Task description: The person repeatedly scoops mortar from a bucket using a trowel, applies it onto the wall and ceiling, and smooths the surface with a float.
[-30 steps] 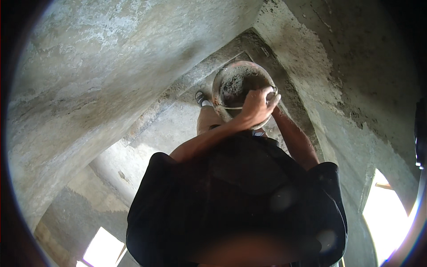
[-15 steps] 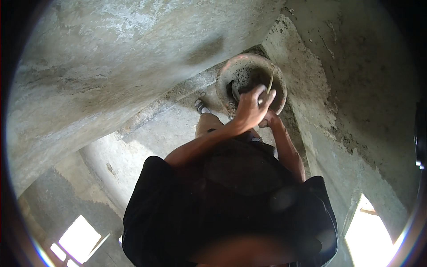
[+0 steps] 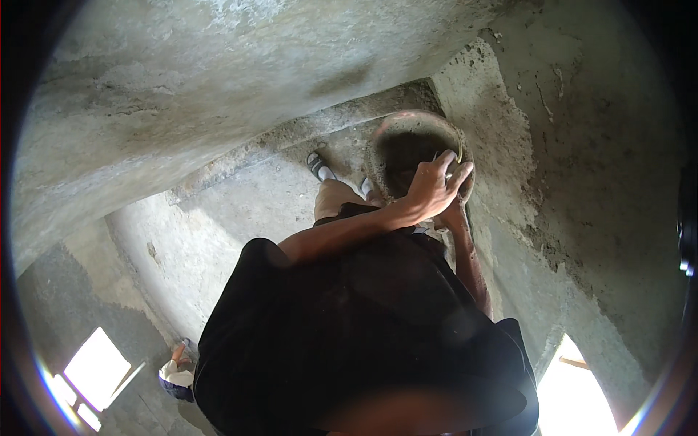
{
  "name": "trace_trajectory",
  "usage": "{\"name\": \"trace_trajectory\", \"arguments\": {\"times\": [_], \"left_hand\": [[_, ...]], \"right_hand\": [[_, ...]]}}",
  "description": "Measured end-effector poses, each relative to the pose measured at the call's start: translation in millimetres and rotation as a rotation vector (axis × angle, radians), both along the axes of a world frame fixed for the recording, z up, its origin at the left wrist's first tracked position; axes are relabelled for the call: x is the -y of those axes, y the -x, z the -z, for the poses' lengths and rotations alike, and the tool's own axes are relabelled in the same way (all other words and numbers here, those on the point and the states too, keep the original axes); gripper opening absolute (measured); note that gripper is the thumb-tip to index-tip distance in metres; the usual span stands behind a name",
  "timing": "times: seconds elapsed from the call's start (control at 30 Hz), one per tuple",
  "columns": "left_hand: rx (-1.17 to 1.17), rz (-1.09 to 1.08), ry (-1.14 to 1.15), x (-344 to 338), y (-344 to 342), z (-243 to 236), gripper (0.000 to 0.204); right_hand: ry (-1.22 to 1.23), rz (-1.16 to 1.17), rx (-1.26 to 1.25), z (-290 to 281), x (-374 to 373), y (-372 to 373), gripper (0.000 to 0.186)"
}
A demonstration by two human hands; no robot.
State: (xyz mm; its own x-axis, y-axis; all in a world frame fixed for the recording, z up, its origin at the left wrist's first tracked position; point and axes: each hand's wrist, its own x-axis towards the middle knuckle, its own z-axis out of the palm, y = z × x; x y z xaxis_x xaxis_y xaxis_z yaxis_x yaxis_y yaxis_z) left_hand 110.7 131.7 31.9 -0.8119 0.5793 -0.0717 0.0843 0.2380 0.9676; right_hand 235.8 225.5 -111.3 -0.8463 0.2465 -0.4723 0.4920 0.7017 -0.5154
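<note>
A round mortar-crusted bucket (image 3: pixel 392 142), pinkish at its rim, is held at my right, its dark inside facing up. My left hand (image 3: pixel 435 185) is closed at the bucket's near right side, gripping its thin curved handle (image 3: pixel 459 142); whether anything else is between the fingers I cannot make out. Below it, my right hand (image 3: pixel 452 216) is at the underside of the bucket, partly hidden behind my left hand and seeming to support it. My legs and sandalled feet (image 3: pixel 318 166) show beside the bucket.
A rough plastered wall (image 3: pixel 218 65) slants across the top, another (image 3: pixel 582 145) stands at the right, meeting at a corner with a low ledge (image 3: pixel 276 144). Grey concrete floor (image 3: pixel 233 203) lies at my left. Another person (image 3: pixel 177 374) is at lower left, near a bright opening (image 3: pixel 98 367).
The bucket first rose and tipped, then moved right and lower. My left hand shifted along with the handle; my right hand dropped beneath. The view turned, bringing the other person into sight.
</note>
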Motion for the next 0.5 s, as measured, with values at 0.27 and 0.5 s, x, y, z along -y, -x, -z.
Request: {"name": "trace_trajectory", "arguments": {"times": [0.27, 0.5], "left_hand": [[-0.344, 0.658, 0.202, 6, -34, 14, 0.043], [-1.037, 0.674, 0.169, 21, -35, 6, 0.042]], "right_hand": [[0.196, 0.076, -0.077, 12, 8, 5, 0.042], [0.363, 0.227, -0.184, 14, 10, 17, 0.044]]}}
